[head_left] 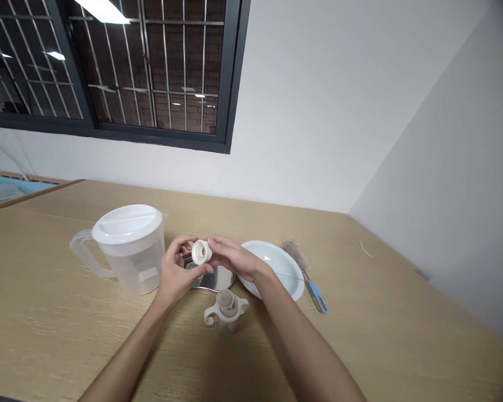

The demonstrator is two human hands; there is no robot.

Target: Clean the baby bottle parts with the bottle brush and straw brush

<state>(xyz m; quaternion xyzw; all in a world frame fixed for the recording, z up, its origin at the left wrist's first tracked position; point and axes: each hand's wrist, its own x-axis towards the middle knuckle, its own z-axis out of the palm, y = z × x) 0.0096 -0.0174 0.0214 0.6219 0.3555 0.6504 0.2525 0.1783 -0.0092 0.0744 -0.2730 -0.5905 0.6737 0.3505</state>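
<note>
A small white bottle cap (pixel 201 252) is held up between both hands, its hollow underside facing me. My left hand (pixel 176 268) has its thumb and fingers closed around the cap from the left and below. From the right, my right hand (pixel 233 258) pinches the same cap. Just below the hands, a clear bottle (pixel 227 303) with two cream side handles stands upright on the table, its top uncapped. Behind the hands lies a shiny metal tray (pixel 218 279), partly covered by them.
To the left stands a lidded translucent pitcher (pixel 129 251). A white plate (pixel 291 282) lies right of the hands, partly behind my right forearm, with a blue-handled bottle brush (pixel 317 296) beside it. A thin pale strip (pixel 365 249) lies farther right on the wooden table (pixel 385 324).
</note>
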